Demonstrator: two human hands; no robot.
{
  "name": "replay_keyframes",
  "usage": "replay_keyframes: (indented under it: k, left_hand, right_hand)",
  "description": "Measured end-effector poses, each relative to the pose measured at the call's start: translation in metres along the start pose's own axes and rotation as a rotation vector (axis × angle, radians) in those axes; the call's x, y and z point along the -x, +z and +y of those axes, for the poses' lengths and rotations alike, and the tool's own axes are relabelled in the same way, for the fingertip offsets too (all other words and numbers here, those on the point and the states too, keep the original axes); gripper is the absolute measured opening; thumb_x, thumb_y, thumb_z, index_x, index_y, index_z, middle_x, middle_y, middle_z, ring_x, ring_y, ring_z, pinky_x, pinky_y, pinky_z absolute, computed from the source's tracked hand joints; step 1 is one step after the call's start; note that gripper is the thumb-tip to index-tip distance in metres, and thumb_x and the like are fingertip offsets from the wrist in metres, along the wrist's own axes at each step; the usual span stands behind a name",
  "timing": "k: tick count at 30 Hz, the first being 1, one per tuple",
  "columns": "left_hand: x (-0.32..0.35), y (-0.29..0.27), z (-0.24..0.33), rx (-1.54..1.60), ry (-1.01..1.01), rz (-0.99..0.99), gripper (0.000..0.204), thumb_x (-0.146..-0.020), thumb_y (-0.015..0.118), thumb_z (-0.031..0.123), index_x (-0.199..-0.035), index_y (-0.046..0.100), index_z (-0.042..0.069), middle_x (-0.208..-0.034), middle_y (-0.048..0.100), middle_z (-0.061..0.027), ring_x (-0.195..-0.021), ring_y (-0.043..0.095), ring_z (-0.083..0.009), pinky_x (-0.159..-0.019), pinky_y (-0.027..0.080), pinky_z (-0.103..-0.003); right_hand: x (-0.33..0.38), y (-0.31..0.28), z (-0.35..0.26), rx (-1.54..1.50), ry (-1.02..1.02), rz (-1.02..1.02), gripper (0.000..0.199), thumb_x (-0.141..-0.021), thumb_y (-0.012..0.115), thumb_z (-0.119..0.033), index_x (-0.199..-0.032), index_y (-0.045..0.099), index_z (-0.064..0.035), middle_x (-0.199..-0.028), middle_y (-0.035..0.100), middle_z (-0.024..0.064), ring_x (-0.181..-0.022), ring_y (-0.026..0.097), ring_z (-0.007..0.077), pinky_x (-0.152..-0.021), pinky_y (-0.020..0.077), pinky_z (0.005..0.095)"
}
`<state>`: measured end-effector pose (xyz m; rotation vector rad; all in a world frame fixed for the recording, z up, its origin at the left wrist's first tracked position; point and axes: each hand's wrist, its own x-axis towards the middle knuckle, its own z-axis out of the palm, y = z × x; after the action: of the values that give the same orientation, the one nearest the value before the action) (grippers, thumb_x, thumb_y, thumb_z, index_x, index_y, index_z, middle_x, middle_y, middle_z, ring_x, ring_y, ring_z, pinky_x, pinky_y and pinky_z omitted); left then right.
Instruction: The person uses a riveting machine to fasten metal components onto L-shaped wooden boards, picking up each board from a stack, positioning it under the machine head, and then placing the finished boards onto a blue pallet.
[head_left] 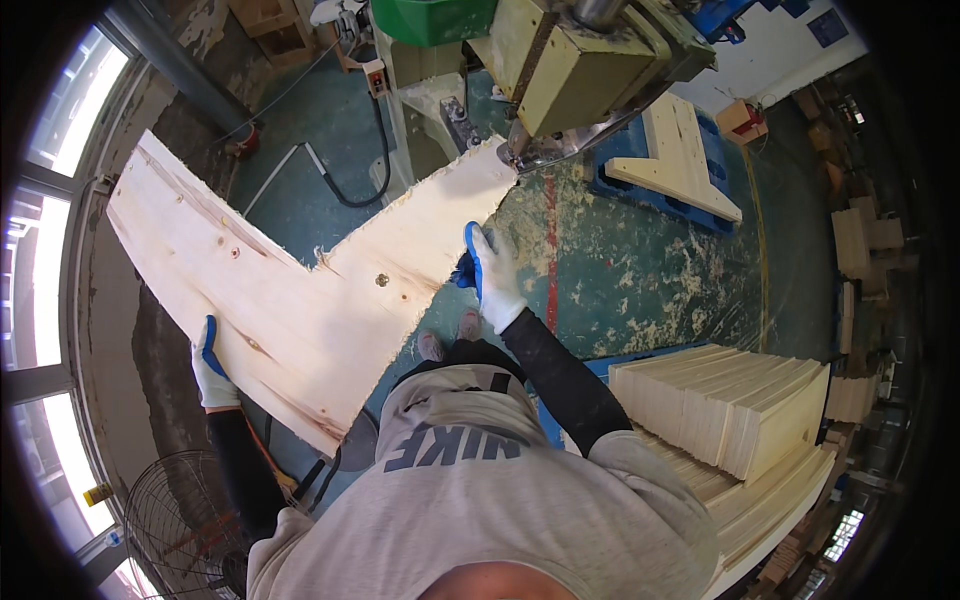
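An L-shaped plywood panel [320, 320] with knots and rough, splintered edges is held up in front of me. My left hand [213, 372], in a white glove with blue palm, grips its lower left edge, the thumb lying on the top face. On the right edge of the shorter arm, my right hand [490, 270], gloved alike, is closed with its thumb along the rim and its fingers beneath. The panel's far tip meets the head of a green machine [590, 80]. The fingers under the wood are mostly hidden.
Stacked plywood pieces [720, 410] stand at my right. Farther off, another cut panel [670, 165] lies on a blue pallet [612, 180]. A wire fan [185, 520] is at lower left, below the windows [40, 280]. Sawdust covers the green floor [640, 270]; a black hose [375, 185] crosses it.
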<state>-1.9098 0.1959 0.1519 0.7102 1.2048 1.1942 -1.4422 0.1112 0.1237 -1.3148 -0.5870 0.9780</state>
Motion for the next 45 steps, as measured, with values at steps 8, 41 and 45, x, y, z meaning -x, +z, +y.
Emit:
replay_keyframes:
  k: [8, 41, 45]
  left_hand:
    - [-0.022, 0.017, -0.009, 0.018, -0.059, -0.019, 0.047, -0.097, 0.067, 0.018, -0.136, 0.053, -0.004, -0.123, 0.066, -0.0117, -0.106, 0.066, -0.0234, -0.095, 0.054, -0.034]
    - [-0.025, 0.026, 0.001, 0.079, -0.106, -0.05, 0.051, -0.097, 0.063, 0.02, -0.139, 0.05, -0.005, -0.127, 0.064, -0.0178, -0.107, 0.067, -0.0292, -0.096, 0.056, -0.04]
    - [0.009, -0.014, -0.008, 0.102, -0.201, -0.025, 0.051, -0.097, 0.064, 0.022, -0.137, 0.053, -0.006, -0.124, 0.066, -0.0178, -0.106, 0.068, -0.0289, -0.094, 0.056, -0.04]
  right_hand:
    - [-0.017, -0.009, -0.016, 0.002, 0.184, -0.025, 0.023, -0.102, 0.056, -0.032, -0.09, 0.054, -0.0124, -0.068, 0.05, -0.0038, -0.054, 0.051, 0.006, -0.049, 0.0435, 0.0235]
    - [-0.003, 0.004, -0.019, 0.035, 0.134, -0.038, 0.025, -0.104, 0.054, -0.032, -0.097, 0.055, -0.0079, -0.085, 0.053, -0.002, -0.075, 0.052, 0.006, -0.069, 0.0458, 0.0248]
    - [0.027, 0.016, -0.007, -0.166, 0.098, -0.15, 0.027, -0.103, 0.057, -0.028, -0.115, 0.058, -0.0039, -0.101, 0.059, 0.0008, -0.086, 0.056, 0.0058, -0.074, 0.0473, 0.0232]
